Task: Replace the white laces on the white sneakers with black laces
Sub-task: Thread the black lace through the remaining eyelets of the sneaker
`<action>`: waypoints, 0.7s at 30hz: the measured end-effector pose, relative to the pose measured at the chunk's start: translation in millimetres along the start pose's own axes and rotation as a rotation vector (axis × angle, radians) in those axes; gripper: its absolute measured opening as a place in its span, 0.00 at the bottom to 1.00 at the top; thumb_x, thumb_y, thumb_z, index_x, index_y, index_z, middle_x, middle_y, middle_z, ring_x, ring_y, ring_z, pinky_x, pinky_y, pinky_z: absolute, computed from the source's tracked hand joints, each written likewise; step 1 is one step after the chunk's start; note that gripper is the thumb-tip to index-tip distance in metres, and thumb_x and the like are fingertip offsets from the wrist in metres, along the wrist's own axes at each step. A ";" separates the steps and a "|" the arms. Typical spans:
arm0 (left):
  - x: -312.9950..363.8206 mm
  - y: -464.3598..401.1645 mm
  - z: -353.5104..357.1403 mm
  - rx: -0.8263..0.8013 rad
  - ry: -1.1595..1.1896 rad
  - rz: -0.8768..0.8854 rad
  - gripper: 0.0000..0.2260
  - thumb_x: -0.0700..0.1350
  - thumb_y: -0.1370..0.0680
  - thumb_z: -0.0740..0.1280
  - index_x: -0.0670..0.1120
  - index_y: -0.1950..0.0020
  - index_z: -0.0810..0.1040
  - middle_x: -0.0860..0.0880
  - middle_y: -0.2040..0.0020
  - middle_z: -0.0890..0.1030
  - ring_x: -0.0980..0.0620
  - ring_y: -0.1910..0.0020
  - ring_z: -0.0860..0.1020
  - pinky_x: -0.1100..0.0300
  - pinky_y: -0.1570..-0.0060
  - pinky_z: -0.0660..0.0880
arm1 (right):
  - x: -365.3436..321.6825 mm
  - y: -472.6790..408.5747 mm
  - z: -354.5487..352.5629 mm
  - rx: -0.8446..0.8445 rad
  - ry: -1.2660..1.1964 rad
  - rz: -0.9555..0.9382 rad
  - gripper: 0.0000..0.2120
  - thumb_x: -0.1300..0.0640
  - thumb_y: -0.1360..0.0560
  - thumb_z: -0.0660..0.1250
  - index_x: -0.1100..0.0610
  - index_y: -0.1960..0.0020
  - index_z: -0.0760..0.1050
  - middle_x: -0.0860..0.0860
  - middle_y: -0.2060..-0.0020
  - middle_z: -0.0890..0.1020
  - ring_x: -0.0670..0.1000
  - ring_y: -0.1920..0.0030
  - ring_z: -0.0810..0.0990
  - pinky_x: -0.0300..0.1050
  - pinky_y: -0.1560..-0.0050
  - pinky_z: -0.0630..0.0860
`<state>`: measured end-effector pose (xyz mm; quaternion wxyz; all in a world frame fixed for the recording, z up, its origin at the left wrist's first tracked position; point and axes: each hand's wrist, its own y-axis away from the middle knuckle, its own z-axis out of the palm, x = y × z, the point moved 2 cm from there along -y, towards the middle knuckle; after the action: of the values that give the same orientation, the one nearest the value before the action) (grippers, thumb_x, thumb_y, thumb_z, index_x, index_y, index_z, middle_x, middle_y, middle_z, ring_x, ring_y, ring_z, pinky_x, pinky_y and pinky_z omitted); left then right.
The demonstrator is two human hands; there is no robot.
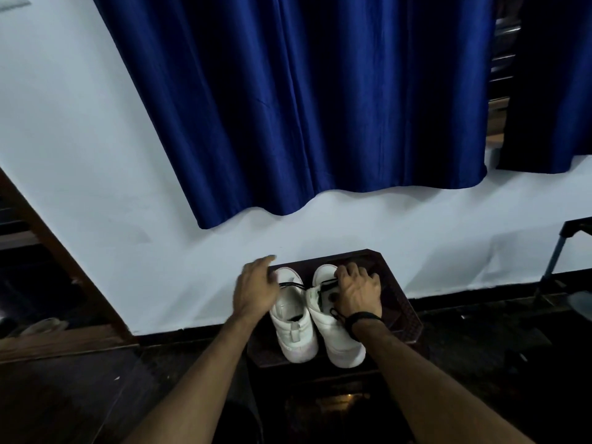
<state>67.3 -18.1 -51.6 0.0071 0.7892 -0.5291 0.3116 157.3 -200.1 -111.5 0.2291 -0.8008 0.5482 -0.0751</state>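
2 white leather sneakers [296,318] stand lower centre on a dark stool [407,302]. Right hand [358,291] grasps the black lace [330,281]. Left hand [256,288] is released, fingers relaxed.

- Pale white wall [80,149] across the back, in dim bluish light.
- Deep blue curtain [304,100] hanging in folds, wavy hem ending well above the floor.
- Second dark curtain panel [551,91] at right, narrow gap between the two.
- Dark floor [480,347], black skirting along the wall.
- Brown wooden frame [48,245] at left.
- Small dark stool [400,302] against the wall.
- Metal stand leg [552,261] at far right.
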 end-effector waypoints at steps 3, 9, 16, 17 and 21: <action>33.2 1.0 24.4 -0.325 -0.147 0.221 0.13 0.46 0.22 0.62 0.52 0.39 0.80 0.49 0.43 0.83 0.48 0.40 0.78 0.55 0.40 0.72 | 6.2 0.0 -4.1 -0.051 -0.035 0.020 0.24 0.45 0.44 0.79 0.52 0.52 0.78 0.51 0.57 0.79 0.55 0.57 0.80 0.49 0.59 0.70; 42.4 7.8 33.1 -0.339 -0.542 0.250 0.12 0.48 0.19 0.59 0.51 0.39 0.79 0.44 0.38 0.79 0.42 0.37 0.75 0.52 0.42 0.71 | 44.1 1.3 -9.2 -0.197 -0.387 0.149 0.24 0.40 0.33 0.72 0.49 0.41 0.71 0.50 0.44 0.71 0.56 0.47 0.78 0.49 0.48 0.73; 39.3 15.1 33.9 -0.203 -0.220 0.419 0.16 0.42 0.21 0.56 0.45 0.38 0.79 0.45 0.45 0.79 0.44 0.42 0.77 0.49 0.44 0.74 | 10.0 -1.8 -12.2 -0.126 -0.161 -0.014 0.19 0.57 0.36 0.73 0.53 0.45 0.75 0.53 0.50 0.76 0.57 0.53 0.80 0.49 0.55 0.72; 36.8 13.1 33.9 -0.150 -0.115 0.423 0.15 0.42 0.21 0.58 0.44 0.41 0.81 0.46 0.49 0.79 0.46 0.46 0.77 0.50 0.45 0.74 | 4.8 -1.9 -10.0 -0.113 -0.132 -0.018 0.19 0.59 0.40 0.75 0.54 0.50 0.77 0.54 0.55 0.77 0.57 0.58 0.81 0.49 0.59 0.73; 28.0 4.2 26.4 -0.200 0.011 0.230 0.10 0.50 0.28 0.64 0.53 0.55 0.85 0.54 0.57 0.81 0.56 0.53 0.79 0.55 0.48 0.77 | -0.7 -3.9 -6.1 -0.031 -0.054 -0.012 0.18 0.60 0.47 0.76 0.54 0.58 0.79 0.53 0.62 0.78 0.55 0.66 0.80 0.47 0.65 0.73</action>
<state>83.4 -52.3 -60.2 0.0528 0.7172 -0.6442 0.2606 158.0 -200.0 -104.3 0.2309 -0.8092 0.5383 -0.0463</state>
